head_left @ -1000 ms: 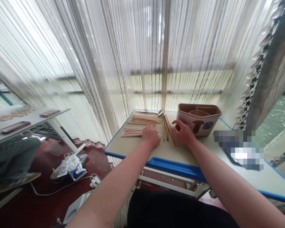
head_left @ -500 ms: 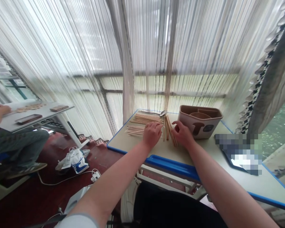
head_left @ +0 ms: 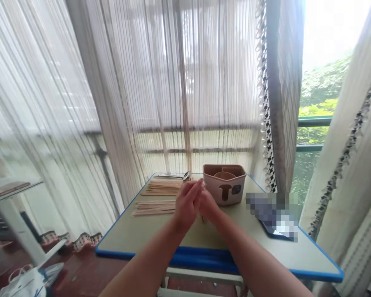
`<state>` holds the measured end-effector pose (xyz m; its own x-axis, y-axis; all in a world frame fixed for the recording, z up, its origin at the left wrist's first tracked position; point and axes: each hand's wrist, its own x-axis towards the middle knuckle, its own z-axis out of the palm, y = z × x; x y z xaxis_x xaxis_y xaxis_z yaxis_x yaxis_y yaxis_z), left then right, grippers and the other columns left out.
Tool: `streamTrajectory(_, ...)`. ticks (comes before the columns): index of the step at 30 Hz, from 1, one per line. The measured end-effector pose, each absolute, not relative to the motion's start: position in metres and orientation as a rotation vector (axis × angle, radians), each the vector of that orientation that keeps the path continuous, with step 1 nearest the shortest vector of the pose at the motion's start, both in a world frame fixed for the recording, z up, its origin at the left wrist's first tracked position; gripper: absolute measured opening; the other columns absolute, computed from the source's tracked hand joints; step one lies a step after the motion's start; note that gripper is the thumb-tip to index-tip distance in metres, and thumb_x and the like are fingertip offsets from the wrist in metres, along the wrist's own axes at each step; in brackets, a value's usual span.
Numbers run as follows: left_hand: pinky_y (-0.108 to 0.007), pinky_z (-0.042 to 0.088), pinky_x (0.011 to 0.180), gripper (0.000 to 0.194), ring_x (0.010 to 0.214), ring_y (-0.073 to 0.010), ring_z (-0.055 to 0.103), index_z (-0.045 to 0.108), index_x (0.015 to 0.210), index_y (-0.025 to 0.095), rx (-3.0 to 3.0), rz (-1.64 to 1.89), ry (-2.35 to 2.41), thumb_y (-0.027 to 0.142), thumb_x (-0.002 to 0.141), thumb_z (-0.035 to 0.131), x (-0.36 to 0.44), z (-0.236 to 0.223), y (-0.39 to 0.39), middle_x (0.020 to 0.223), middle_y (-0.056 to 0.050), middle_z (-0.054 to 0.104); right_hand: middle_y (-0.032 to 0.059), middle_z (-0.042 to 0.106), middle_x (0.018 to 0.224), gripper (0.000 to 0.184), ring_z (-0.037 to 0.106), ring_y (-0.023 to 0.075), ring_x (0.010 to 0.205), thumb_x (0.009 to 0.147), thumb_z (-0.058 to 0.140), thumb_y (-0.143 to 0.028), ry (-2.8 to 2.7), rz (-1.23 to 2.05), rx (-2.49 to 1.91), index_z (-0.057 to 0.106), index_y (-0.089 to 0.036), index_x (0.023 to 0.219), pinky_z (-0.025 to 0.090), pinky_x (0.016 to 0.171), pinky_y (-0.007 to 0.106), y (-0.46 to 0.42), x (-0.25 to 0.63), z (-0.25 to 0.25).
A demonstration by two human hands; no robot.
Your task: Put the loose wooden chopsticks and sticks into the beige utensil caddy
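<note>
My left hand (head_left: 188, 203) and my right hand (head_left: 208, 203) are pressed together over the table, fingers curled in and fingertips meeting. What lies between them is hidden. Ends of wooden chopsticks (head_left: 203, 219) poke out below the hands; whether these are gripped or lie on the tabletop I cannot tell. Left of my left hand, two groups of chopsticks lie flat: a browner row (head_left: 162, 187) behind and a paler row (head_left: 154, 207) in front. Just right of my right hand stands a pale utensil holder (head_left: 214, 194) with brown inner compartments.
At the table's back edge lies a metal ladle or slotted spoon (head_left: 186, 176). A dark, partly pixelated item (head_left: 270, 222) rests on the right of the blue-edged table (head_left: 136, 235). Another table (head_left: 34, 185) is at far left, with white bags (head_left: 26, 284) on the floor. Curtains (head_left: 160, 82) hang behind.
My hands, apart on either side of a loose bunch of chopsticks before, have come together over it. The view has turned right and up; the other person has left the picture.
</note>
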<state>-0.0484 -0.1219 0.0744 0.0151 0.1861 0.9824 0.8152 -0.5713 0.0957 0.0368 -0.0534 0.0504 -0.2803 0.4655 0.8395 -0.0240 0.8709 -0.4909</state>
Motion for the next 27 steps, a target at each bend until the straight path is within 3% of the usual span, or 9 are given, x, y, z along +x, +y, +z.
streamTrajectory(3, -0.026, 0.052, 0.071, 0.027, 0.080, -0.0134, 0.064, 0.059, 0.114, 0.021, -1.674, -1.960, -1.137, 0.027, 0.088, 0.053, -0.029, 0.105, -0.101, 0.097, -0.006, 0.067, 0.0038, 0.063, 0.089, 0.015, 0.058, 0.0161, 0.081, 0.078, 0.050, -0.021, -1.891, 0.566, -0.235, 0.065, -0.020, 0.081, 0.049, 0.073, 0.027, -0.056, 0.047, 0.061)
streamTrajectory(8, -0.020, 0.049, 0.054, 0.031, 0.062, -0.0095, 0.064, 0.057, 0.107, 0.018, -1.599, -2.582, -1.160, 0.039, 0.084, 0.056, -0.004, 0.158, -0.058, 0.089, -0.005, 0.068, -0.0007, 0.056, 0.067, 0.013, 0.049, 0.0114, 0.061, 0.080, 0.049, -0.023, -1.706, 0.600, -0.386, 0.060, -0.018, 0.077, 0.041, 0.057, 0.023, -0.050, 0.069, 0.075)
streamTrajectory(11, -0.019, 0.047, 0.051, 0.031, 0.058, -0.0091, 0.064, 0.059, 0.102, 0.016, -1.790, -2.767, -1.110, 0.039, 0.081, 0.060, 0.005, 0.181, -0.033, 0.085, -0.005, 0.069, -0.0027, 0.051, 0.060, 0.016, 0.045, 0.0098, 0.054, 0.083, 0.047, -0.026, -1.594, 0.499, -0.549, 0.059, -0.018, 0.076, 0.037, 0.053, 0.022, -0.043, 0.082, 0.081)
streamTrajectory(19, -0.021, 0.048, 0.051, 0.031, 0.066, -0.0135, 0.065, 0.067, 0.084, 0.013, -2.524, -2.385, -1.179, 0.042, 0.073, 0.067, 0.001, 0.194, -0.008, 0.077, -0.007, 0.070, 0.0033, 0.061, 0.081, 0.019, 0.052, 0.0122, 0.066, 0.083, 0.052, -0.029, -1.292, 0.215, -0.825, 0.069, -0.019, 0.085, 0.043, 0.062, 0.026, -0.022, 0.109, 0.092)
streamTrajectory(23, -0.023, 0.051, 0.058, 0.027, 0.067, -0.0127, 0.065, 0.067, 0.085, 0.014, -2.788, -2.252, -1.088, 0.036, 0.069, 0.071, -0.010, 0.191, -0.008, 0.076, -0.005, 0.069, 0.0037, 0.062, 0.083, 0.025, 0.049, 0.0104, 0.061, 0.083, 0.055, -0.037, -1.290, 0.390, -0.784, 0.070, -0.019, 0.091, 0.042, 0.058, 0.025, -0.017, 0.112, 0.094)
streamTrajectory(27, -0.022, 0.050, 0.055, 0.026, 0.065, -0.0112, 0.063, 0.065, 0.084, 0.014, -2.837, -2.207, -1.086, 0.033, 0.068, 0.073, -0.017, 0.192, -0.007, 0.075, -0.003, 0.068, 0.0005, 0.061, 0.070, 0.031, 0.049, 0.0103, 0.056, 0.077, 0.061, -0.043, -1.326, 0.655, -0.724, 0.068, -0.018, 0.095, 0.039, 0.051, 0.023, -0.014, 0.110, 0.090)
